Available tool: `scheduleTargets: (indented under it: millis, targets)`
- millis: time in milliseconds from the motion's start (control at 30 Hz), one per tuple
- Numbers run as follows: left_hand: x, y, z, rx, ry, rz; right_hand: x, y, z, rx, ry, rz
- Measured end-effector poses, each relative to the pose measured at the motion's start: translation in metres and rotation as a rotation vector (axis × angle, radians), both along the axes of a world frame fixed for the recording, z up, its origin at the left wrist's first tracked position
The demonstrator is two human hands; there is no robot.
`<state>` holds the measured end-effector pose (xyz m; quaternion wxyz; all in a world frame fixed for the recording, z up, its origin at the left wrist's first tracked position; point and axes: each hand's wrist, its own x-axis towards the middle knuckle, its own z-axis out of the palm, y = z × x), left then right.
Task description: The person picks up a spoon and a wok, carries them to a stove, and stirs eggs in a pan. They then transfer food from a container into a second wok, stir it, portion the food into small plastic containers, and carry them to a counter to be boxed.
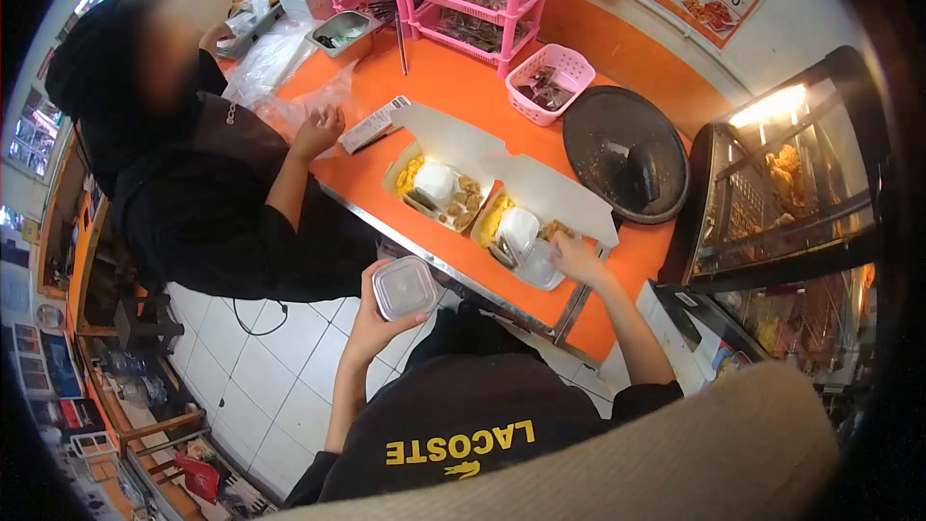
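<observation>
My left hand (378, 316) is wrapped round a small square see-through plastic tub (406, 288), held over the floor in front of the counter. At the right-hand food box my right hand (577, 260) has its fingers closed at the edge of a second see-through plastic tub (540, 268). That tub sits low at the box's front side. Inside the right box lie white rice (519, 226), yellow food and brown pieces. Beside it stands another open cardboard box (465, 147) with rice, yellow food and brown pieces.
A co-worker in black (207, 203) stands at the left, one hand (318, 130) over the orange counter (453, 87). A black stone mortar (617, 135), pink basket (571, 63), pink rack (508, 14) and long printed box (378, 121) rest there. A heated display (772, 183) is at right.
</observation>
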<state>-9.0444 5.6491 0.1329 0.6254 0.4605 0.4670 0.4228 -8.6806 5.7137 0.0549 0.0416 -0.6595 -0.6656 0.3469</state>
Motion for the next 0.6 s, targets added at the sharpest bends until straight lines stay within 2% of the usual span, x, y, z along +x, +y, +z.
scheduleTargets:
  millis: [67,133,200,300,400,500,533,567,600]
  targets:
    - [0.006,0.019,-0.007,0.015,0.04,-0.004,-0.006,-0.007,-0.009,0.048,-0.047,-0.003]
    - [0.014,0.037,-0.007,0.03,0.042,-0.026,-0.008,-0.016,-0.022,0.32,-0.186,0.028]
    - [0.023,0.053,0.0,0.031,0.04,-0.048,-0.023,-0.025,-0.012,0.525,-0.382,0.016]
    - [0.032,0.074,0.0,0.069,0.06,-0.077,-0.042,-0.021,0.024,0.575,-0.467,0.018]
    - [0.04,0.094,0.015,0.134,0.138,-0.203,-0.051,-0.008,0.061,0.214,-0.023,-0.042]
    - [0.045,0.101,0.025,0.114,0.2,-0.423,-0.084,0.006,0.093,-0.107,0.911,-0.213]
    - [0.049,0.103,0.026,0.099,0.207,-0.503,-0.091,0.013,0.088,-0.117,0.953,-0.141]
    - [0.053,0.101,0.019,0.087,0.08,-0.517,-0.098,0.019,0.078,-0.126,0.994,-0.067]
    - [0.052,0.103,0.02,0.051,0.069,-0.526,-0.102,0.026,0.073,-0.136,1.032,0.007]
